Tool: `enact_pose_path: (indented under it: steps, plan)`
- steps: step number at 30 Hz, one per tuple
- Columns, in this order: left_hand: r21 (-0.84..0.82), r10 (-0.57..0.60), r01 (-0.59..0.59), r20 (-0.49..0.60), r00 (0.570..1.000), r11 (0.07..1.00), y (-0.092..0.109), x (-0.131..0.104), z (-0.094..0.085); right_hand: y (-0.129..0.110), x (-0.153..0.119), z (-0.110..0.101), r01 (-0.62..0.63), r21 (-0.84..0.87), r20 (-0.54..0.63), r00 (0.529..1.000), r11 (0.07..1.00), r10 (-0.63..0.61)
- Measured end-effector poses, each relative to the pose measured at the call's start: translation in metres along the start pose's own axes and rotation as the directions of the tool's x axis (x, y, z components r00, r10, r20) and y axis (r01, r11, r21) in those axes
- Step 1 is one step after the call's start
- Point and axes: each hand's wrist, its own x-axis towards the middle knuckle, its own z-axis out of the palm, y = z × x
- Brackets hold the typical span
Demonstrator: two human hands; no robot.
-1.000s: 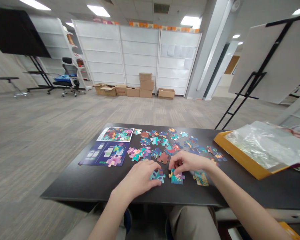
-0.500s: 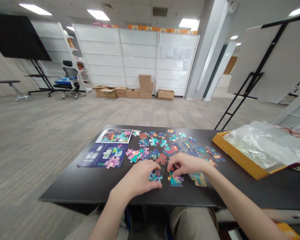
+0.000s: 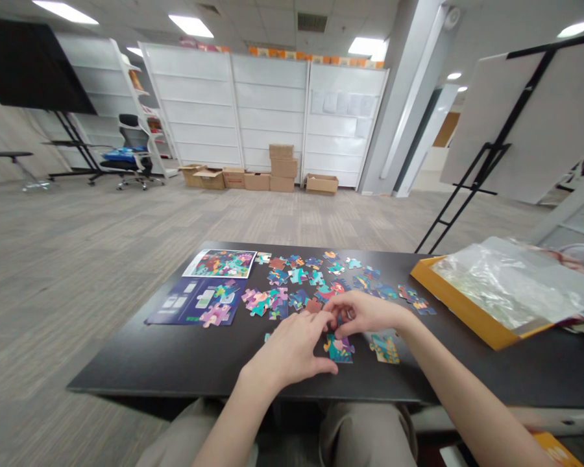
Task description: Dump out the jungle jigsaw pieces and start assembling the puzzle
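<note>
My left hand [image 3: 294, 347] reaches over the near part of the black table [image 3: 175, 366], thumb spread from its fingers. A small teal bit of a puzzle piece [image 3: 267, 337] peeks out beside it; the rest is hidden under the hand. My right hand [image 3: 363, 314] has curled fingers, with the thumb at the top edge of a teal and purple puzzle piece [image 3: 340, 350] lying flat. The fingertips of both hands come close together above that piece. To its right lies another teal puzzle piece with yellow leaves [image 3: 384, 349], touched by neither hand.
Several loose puzzle pieces [image 3: 298, 275] spread behind my hands. A picture sheet [image 3: 224, 263] and a purple leaflet [image 3: 170, 311] lie at the left, with joined pink pieces [image 3: 216, 315] on the leaflet. A yellow box [image 3: 467, 311] holding clear plastic stands at the right.
My left hand has moved right, off to the teal and purple piece and close to my right fingertips. The piece it was around is now mostly covered. My right hand has barely shifted.
</note>
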Motion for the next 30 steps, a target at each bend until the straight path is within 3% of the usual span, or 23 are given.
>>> enact_pose_path:
  steps: [6,10,15,18,23,30]
  plan:
    - [0.056,-0.011,0.009,0.034,0.999,0.998,0.003,0.010,0.008,0.012,-0.006,-0.011,-0.040,0.007,-0.122,0.992,0.999,0.040]
    - [0.060,-0.015,0.012,0.039,0.999,0.998,0.002,0.011,0.008,0.021,-0.005,-0.016,-0.132,-0.132,-0.178,0.978,0.983,0.107]
    - [0.074,-0.028,0.025,0.048,0.998,0.997,0.000,0.007,0.005,0.037,-0.006,-0.024,-0.338,-0.388,-0.386,0.904,0.857,0.182]
    - [0.085,-0.040,0.036,0.044,0.998,0.996,-0.001,0.005,0.003,0.046,-0.009,-0.029,-0.425,-0.449,-0.451,0.867,0.786,0.211]
    - [0.107,-0.034,0.029,0.045,0.998,0.994,0.000,0.003,0.004,0.049,-0.011,-0.031,-0.465,-0.482,-0.492,0.845,0.743,0.209]
    - [0.127,0.015,-0.017,0.022,1.000,0.992,0.001,0.007,0.008,0.050,-0.006,-0.028,-0.455,-0.494,-0.465,0.858,0.741,0.218]
